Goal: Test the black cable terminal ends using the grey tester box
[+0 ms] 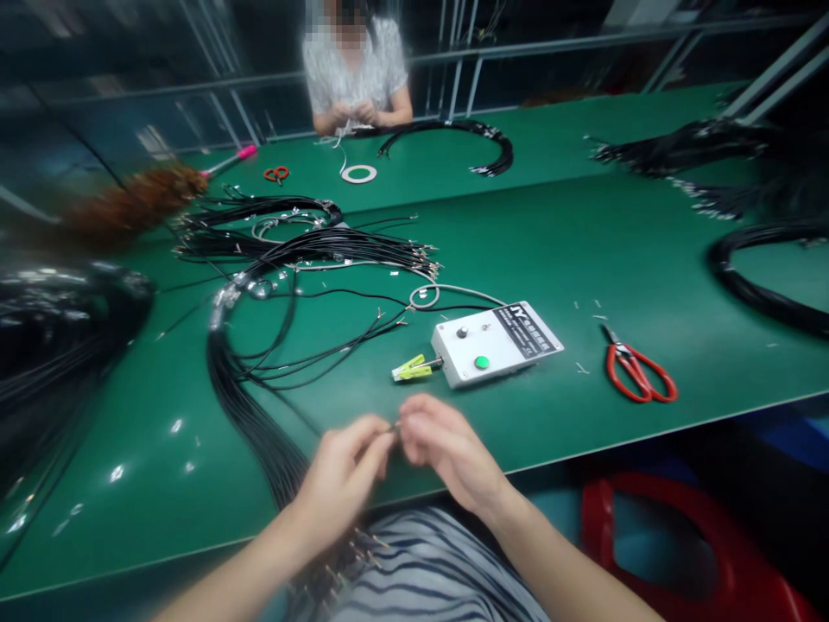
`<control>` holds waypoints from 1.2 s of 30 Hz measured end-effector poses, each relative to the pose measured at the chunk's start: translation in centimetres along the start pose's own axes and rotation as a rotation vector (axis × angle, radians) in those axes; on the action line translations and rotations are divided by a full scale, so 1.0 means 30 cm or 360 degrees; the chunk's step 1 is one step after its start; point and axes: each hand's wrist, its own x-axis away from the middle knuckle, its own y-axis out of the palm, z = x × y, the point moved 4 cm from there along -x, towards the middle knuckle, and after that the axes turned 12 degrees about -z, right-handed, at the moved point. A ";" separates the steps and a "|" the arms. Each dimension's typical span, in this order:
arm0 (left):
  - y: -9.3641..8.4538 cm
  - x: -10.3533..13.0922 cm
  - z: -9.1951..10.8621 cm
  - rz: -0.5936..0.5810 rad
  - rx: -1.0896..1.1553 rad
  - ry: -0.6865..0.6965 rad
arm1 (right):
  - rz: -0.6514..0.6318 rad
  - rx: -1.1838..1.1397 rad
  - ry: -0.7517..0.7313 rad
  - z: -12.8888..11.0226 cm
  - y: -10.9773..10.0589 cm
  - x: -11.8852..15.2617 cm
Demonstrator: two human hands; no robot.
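Pinches a cable end (395, 427) in the left grip (350, 465) above the tabletop (557, 423). Cannot tell the state of the right grip (446, 445); cannot see the cable end's tip behind blurred fingers (418, 423).

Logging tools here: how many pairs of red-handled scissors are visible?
2: one pair right of the white box, another across the table, left of the tape roll. More may hide under cables.

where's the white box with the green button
In the head view, the white box sits right of centre on the green table, just beyond the right hand, with a yellow-green clip at its left end.
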 end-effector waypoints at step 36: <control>0.016 0.007 -0.034 0.0212 0.0006 0.0030 | 0.0226 0.0349 -0.0420 0.039 -0.012 0.042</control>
